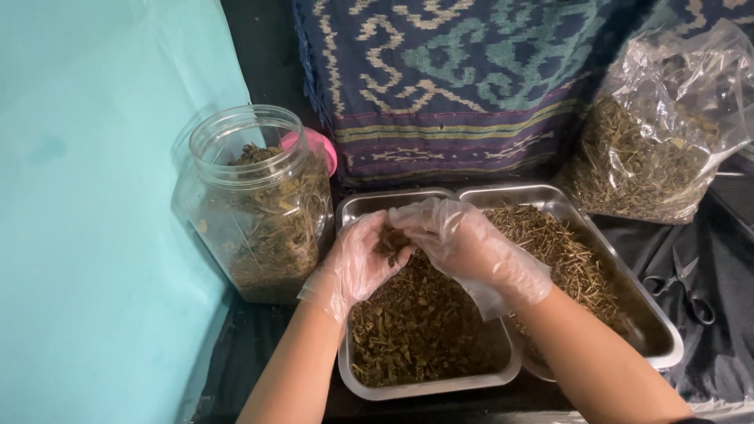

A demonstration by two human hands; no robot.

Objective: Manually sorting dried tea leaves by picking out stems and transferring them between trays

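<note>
Both my hands wear thin clear plastic gloves. My left hand [355, 263] is cupped palm-up over the near steel tray [420, 385] and holds a clump of dried leaves [390, 239]. My right hand [471, 250] presses down onto that same clump from above. The near tray is filled with crumbled dried green-brown leaves [416, 330]. A second steel tray [656, 334] beside it on the right holds dried stems and twigs [569, 251].
A clear plastic jar [255, 208], open and mostly full of dried leaves, stands left of the trays, with a pink lid [323, 147] behind it. A plastic bag of dried herb [652, 149] sits back right. Black scissors [683, 286] lie at the right. A patterned cloth [455, 71] hangs behind.
</note>
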